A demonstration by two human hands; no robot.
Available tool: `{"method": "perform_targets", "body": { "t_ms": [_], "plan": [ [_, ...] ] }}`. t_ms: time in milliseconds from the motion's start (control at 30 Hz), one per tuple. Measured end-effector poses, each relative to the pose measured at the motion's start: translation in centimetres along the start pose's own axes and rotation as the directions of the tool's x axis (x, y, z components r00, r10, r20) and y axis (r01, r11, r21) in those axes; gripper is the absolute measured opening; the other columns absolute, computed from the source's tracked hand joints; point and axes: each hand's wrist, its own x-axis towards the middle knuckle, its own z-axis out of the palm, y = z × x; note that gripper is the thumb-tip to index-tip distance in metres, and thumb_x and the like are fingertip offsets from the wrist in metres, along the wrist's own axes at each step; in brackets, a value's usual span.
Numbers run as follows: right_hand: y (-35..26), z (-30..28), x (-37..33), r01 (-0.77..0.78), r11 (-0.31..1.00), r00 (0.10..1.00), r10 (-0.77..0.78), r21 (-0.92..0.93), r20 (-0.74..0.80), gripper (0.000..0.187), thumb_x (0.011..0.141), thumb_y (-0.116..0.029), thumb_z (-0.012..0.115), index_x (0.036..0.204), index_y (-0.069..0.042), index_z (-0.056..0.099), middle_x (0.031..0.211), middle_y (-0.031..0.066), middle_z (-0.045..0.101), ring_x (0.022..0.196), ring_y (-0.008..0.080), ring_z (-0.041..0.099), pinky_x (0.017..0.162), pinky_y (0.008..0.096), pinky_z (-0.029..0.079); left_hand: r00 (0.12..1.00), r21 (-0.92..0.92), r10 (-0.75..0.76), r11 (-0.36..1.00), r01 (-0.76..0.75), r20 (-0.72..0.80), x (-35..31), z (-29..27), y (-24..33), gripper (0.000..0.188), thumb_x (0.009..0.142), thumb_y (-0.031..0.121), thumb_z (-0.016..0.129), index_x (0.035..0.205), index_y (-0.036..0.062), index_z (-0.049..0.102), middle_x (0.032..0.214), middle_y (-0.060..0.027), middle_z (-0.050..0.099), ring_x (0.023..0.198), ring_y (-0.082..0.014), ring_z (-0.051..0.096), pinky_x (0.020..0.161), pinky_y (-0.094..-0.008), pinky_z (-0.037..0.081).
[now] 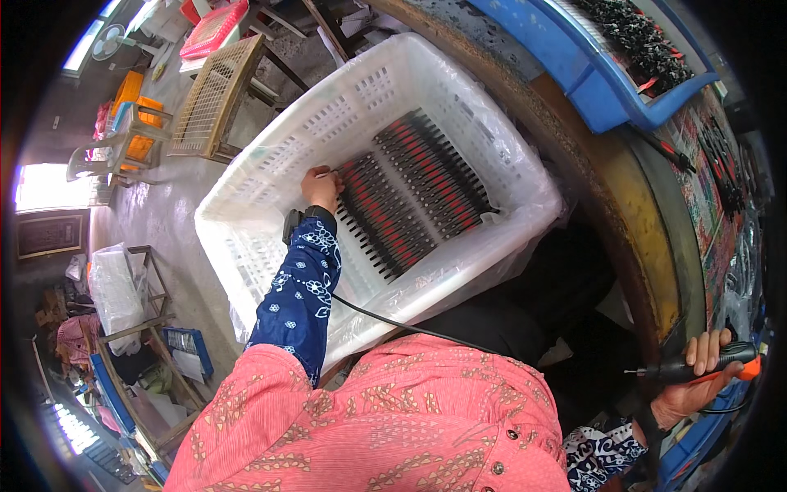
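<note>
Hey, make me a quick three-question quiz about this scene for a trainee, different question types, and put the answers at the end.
1. Open question: What is the right hand gripping?
2. True or false: The left hand is inside the white crate.
3. Multiple choice: Which colour goes with black on the pieces laid in rows in the crate? A) yellow, B) red, C) green

Key:
1. A black-and-orange power tool with a thin bit, seemingly an electric screwdriver.
2. True.
3. B
</note>
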Motion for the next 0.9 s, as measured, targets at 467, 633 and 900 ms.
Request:
{"method": "perform_targets", "body": {
  "t_ms": [467,633,900],
  "plan": [
    [0.0,0.0,0.1,0.000,1.000,1.000,0.000,0.018,0.013,0.036,0.087,-0.029,0.062,0.098,-0.004,0.039,0.065,0.0002,0.040,0.055,0.0087,0.042,0.056,0.0239,0.041,0.926,0.490,0.376,0.806,-0.333,0.011,0.2,-0.6,-1.1,0.020,0.070,0.011,0.070,0.088,0.0026,0.066,0.081,-0.0132,0.067,0.076,-0.0260,0.065,0.071,-0.0347,0.049],
    [0.0,-0.1,0.0,0.000,1.000,1.000,0.000,0.027,0.000,0.035,0.088,-0.029,0.061,0.098,-0.003,0.039,0.065,-0.0006,0.038,0.054,0.0080,0.041,0.056,0.0232,0.039,0.991,0.322,0.103,0.944,-0.072,-0.080,0.3,-0.5,-1.0,0.025,0.076,0.021,0.069,0.086,-0.0013,0.066,0.080,-0.0156,0.067,0.076,-0.0265,0.065,0.071,-0.0351,0.049],
    [-0.1,-0.3,0.1,0.010,1.000,1.000,-0.010,0.003,0.005,0.036,0.088,-0.028,0.061,0.099,-0.001,0.040,0.066,-0.0003,0.037,0.054,0.0090,0.041,0.055,0.0242,0.039,0.940,0.558,0.325,0.801,-0.217,-0.101,3.1,-1.2,-3.6,0.026,0.080,0.022,0.065,0.089,-0.0027,0.066,0.070,-0.0111,0.066,0.054,-0.0172,0.059,0.052,-0.0296,0.047]
  ]
}}
